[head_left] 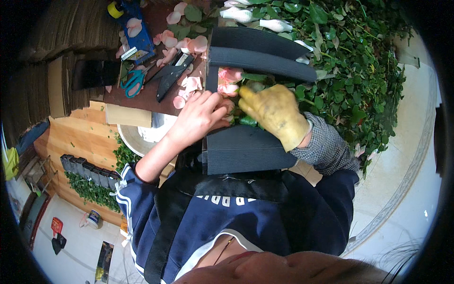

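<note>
Pink roses point(229, 89) lie in a row between two dark corrugated sheets, their heads at the left end and green stems running right. My bare left hand point(202, 115) bends over the nearest rose head, fingers curled round it and hiding most of it. On my right hand is a yellow glove point(289, 124). That right hand point(274, 112) is closed just right of the heads, over the leaves and stems; whatever its fingers hold is hidden. The near corrugated sheet point(248, 149) lies in front of my body, and the far folded sheet point(262, 61) arches behind the flowers.
Left of the roses are loose petals point(193, 84), black-handled shears point(175, 78), teal scissors point(133, 83) and a blue tape dispenser point(137, 31). Cardboard stacks point(61, 90) stand far left. Leafy stems point(350, 85) pile up at right, with white-netted buds point(276, 25) at the back.
</note>
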A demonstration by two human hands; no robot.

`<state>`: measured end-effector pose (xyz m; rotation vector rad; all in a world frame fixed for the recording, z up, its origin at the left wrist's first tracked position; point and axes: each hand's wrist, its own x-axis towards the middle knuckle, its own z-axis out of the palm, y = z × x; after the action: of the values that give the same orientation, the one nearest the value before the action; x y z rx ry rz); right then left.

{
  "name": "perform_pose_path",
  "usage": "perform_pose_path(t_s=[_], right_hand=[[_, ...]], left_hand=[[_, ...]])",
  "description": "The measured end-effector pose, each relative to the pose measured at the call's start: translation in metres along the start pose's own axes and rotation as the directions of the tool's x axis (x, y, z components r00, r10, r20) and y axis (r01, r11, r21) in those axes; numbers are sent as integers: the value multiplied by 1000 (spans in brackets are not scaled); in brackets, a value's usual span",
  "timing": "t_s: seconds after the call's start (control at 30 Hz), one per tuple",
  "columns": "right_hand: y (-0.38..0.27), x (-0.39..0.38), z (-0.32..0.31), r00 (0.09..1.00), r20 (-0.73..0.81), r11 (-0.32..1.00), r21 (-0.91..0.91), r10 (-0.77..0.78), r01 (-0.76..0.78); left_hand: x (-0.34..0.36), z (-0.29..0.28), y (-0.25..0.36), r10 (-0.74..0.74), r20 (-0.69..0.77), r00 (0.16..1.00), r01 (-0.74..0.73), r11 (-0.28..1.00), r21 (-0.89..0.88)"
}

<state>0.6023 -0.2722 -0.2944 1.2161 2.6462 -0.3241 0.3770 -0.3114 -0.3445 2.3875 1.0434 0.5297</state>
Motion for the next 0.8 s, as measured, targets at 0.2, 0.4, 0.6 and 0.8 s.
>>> perform_pose_path(t_s=[0.2, 0.4, 0.6, 0.8], right_hand=[[14, 15, 33, 970, -243, 999, -31, 27, -35], [24, 11, 39, 974, -225, 998, 52, -26, 38], [14, 9, 30, 994, -105, 1000, -20, 21, -23], [8, -5, -13, 952, -288, 978, 204, 107, -48]], left_hand=[[2, -6, -2, -47, 21, 999, 50, 988, -146], [-2, 20, -20, -527, -343, 778, 424, 842, -334], [33, 54, -20, -642, -198, 741, 501, 725, -473], [24, 62, -20, -668, -192, 719, 471, 671, -572]])
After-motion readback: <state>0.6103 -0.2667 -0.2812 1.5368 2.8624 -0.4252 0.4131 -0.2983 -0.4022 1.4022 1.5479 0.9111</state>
